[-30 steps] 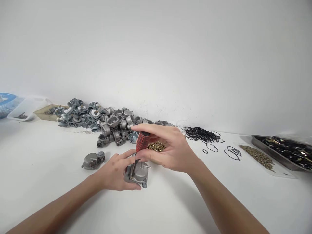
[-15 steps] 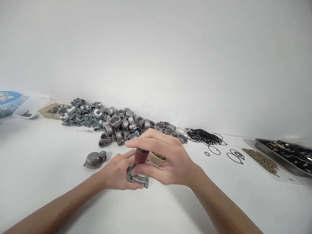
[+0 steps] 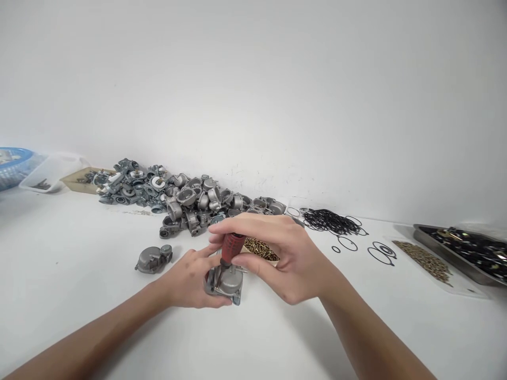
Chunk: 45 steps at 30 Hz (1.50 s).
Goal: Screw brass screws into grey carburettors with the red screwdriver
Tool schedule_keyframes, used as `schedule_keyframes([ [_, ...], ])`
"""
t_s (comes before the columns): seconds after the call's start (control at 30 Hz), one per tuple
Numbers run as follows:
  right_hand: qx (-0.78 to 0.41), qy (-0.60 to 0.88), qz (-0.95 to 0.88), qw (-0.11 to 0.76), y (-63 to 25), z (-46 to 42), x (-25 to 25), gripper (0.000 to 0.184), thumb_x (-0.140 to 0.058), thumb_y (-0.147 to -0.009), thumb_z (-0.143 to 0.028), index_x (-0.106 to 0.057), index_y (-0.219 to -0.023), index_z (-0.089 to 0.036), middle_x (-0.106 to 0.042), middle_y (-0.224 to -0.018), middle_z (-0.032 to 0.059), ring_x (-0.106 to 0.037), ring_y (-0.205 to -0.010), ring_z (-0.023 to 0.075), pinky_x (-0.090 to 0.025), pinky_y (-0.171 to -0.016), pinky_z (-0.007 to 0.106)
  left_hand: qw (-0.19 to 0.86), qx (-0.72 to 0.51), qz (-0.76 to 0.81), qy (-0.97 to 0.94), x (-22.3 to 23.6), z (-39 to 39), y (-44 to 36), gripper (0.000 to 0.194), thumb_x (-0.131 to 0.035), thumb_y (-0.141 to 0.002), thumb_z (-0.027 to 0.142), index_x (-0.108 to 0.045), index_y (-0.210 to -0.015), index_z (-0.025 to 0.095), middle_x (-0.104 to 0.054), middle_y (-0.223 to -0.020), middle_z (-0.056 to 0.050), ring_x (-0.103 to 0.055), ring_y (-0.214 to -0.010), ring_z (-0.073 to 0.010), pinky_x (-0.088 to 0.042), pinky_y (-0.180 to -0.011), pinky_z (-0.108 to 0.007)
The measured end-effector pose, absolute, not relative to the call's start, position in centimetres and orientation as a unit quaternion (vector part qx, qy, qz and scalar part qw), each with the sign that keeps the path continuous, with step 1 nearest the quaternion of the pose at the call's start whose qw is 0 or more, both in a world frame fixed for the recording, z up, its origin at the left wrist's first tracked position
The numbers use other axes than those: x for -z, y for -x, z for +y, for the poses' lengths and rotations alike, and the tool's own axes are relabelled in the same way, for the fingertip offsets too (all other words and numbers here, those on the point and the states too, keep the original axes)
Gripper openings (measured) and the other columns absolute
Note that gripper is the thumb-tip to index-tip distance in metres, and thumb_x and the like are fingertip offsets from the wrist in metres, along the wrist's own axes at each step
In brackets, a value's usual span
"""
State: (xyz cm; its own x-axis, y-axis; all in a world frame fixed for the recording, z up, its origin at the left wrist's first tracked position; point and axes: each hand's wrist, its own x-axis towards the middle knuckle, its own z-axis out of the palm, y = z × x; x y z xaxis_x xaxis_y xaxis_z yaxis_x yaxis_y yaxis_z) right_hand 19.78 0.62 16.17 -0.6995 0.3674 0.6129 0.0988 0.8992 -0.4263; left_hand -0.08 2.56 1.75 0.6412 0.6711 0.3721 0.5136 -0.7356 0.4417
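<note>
While working over the middle of the table (image 3: 222, 343), risking a twist of the grey metal housing (image 3: 232, 283) from a slack hold, or a skid of the red-handled screwdriver (image 3: 233, 248) from an off-line push. Curled round the housing with fingers (image 3: 217, 302) of the left hand (image 3: 188, 279); closed on the screwdriver with half-straightened ones of the right hand (image 3: 289, 258).

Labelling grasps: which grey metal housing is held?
The housing in the left hand, under the red-handled screwdriver; one other lies alone, the rest heaped.
</note>
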Motion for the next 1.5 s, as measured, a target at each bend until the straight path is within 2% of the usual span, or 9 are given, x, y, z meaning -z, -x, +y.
schedule_keyframes([
  [0.13, -0.131, 0.185, -0.888, 0.399, -19.9, 0.6, -16.0, 0.031, -0.079, -0.091, -0.020, -0.074, -0.122, -0.023, -0.072, -0.091, 0.0015, -0.067, -0.077, 0.0116, -0.056, -0.065, 0.022, 0.154, -0.258, 0.329, -0.895, -1.9, 2.4, 0.0, 0.057, -0.077, -0.083, 0.046, -0.062, -0.136, 0.030, -0.066, -0.140, -0.004, -0.069, -0.118, -0.0350, -0.061, -0.091, -0.045],
  [0.33, -0.170, 0.132, -0.908, 0.359, -20.2, 0.4, -16.6, 0.038, -0.057, -0.096, -0.005, -0.065, -0.133, -0.012, -0.076, -0.101, 0.0073, -0.071, -0.091, 0.0151, -0.060, -0.083, 0.030, 0.144, -0.274, 0.336, -0.889, -1.5, 2.6, -0.1, 0.069, -0.086, -0.072, 0.048, -0.062, -0.135, 0.031, -0.066, -0.140, -0.007, -0.070, -0.114, -0.0363, -0.061, -0.089, -0.047],
  [0.5, -0.105, 0.184, -0.883, 0.419, -19.7, 0.6, -16.2, 0.032, -0.085, -0.086, -0.026, -0.076, -0.116, -0.020, -0.073, -0.089, 0.0018, -0.068, -0.074, 0.0111, -0.058, -0.065, 0.022, 0.168, -0.270, 0.316, -0.894, -1.7, 2.7, -0.2, 0.052, -0.080, -0.078, 0.043, -0.066, -0.126, 0.031, -0.067, -0.137, -0.004, -0.071, -0.114, -0.0327, -0.062, -0.085, -0.041],
  [0.67, -0.169, 0.129, -0.897, 0.387, -19.6, 0.7, -16.1, 0.044, -0.060, -0.094, -0.004, -0.065, -0.136, -0.016, -0.075, -0.117, 0.0101, -0.074, -0.099, 0.0163, -0.063, -0.085, 0.030, 0.153, -0.273, 0.333, -0.890, -1.6, 2.5, -0.2, 0.062, -0.080, -0.078, 0.045, -0.061, -0.135, 0.030, -0.062, -0.145, -0.007, -0.068, -0.118, -0.0347, -0.061, -0.090, -0.045],
  [0.83, -0.111, 0.160, -0.879, 0.436, -19.5, 1.1, -15.8, 0.030, -0.084, -0.086, -0.022, -0.076, -0.115, -0.023, -0.072, -0.082, 0.0002, -0.067, -0.070, 0.0110, -0.057, -0.061, 0.021, 0.170, -0.260, 0.328, -0.892, -1.9, 2.5, -0.2, 0.052, -0.078, -0.080, 0.044, -0.066, -0.129, 0.030, -0.067, -0.138, -0.005, -0.070, -0.116, -0.0334, -0.061, -0.091, -0.043],
  [1.0, -0.153, 0.124, -0.898, 0.393, -19.5, 0.8, -16.1, 0.035, -0.062, -0.094, -0.006, -0.070, -0.126, -0.018, -0.076, -0.113, 0.0084, -0.072, -0.089, 0.0140, -0.062, -0.075, 0.026, 0.159, -0.264, 0.331, -0.892, -2.1, 2.4, -0.1, 0.067, -0.078, -0.081, 0.043, -0.056, -0.143, 0.032, -0.063, -0.147, -0.005, -0.064, -0.129, -0.0352, -0.059, -0.094, -0.042],
  [1.23, 0.010, 0.140, -0.885, 0.444, -19.1, 0.8, -15.5, 0.021, -0.073, -0.096, -0.020, -0.073, -0.117, -0.019, -0.071, -0.096, 0.0037, -0.066, -0.068, 0.0077, -0.055, -0.057, 0.018, 0.163, -0.253, 0.338, -0.892, -2.0, 2.5, -0.2, 0.053, -0.075, -0.081, 0.044, -0.065, -0.132, 0.032, -0.071, -0.129, -0.004, -0.073, -0.108, -0.0327, -0.061, -0.084, -0.041],
  [1.37, -0.126, 0.096, -0.908, 0.389, -19.1, 0.7, -15.8, 0.041, -0.049, -0.099, -0.005, -0.062, -0.136, -0.015, -0.073, -0.106, 0.0084, -0.069, -0.088, 0.0135, -0.062, -0.074, 0.027, 0.161, -0.257, 0.338, -0.891, -1.9, 2.5, -0.2, 0.055, -0.076, -0.081, 0.044, -0.064, -0.132, 0.030, -0.068, -0.138, -0.006, -0.067, -0.120, -0.0370, -0.060, -0.090, -0.044],
  [1.5, -0.117, 0.129, -0.893, 0.415, -19.2, 1.0, -15.7, 0.027, -0.066, -0.098, -0.013, -0.070, -0.124, -0.020, -0.072, -0.097, 0.0035, -0.068, -0.077, 0.0104, -0.061, -0.067, 0.023, 0.155, -0.260, 0.339, -0.891, -1.7, 2.3, -0.2, 0.056, -0.076, -0.081, 0.045, -0.062, -0.134, 0.031, -0.068, -0.136, -0.005, -0.069, -0.116, -0.0363, -0.060, -0.090, -0.045],
])
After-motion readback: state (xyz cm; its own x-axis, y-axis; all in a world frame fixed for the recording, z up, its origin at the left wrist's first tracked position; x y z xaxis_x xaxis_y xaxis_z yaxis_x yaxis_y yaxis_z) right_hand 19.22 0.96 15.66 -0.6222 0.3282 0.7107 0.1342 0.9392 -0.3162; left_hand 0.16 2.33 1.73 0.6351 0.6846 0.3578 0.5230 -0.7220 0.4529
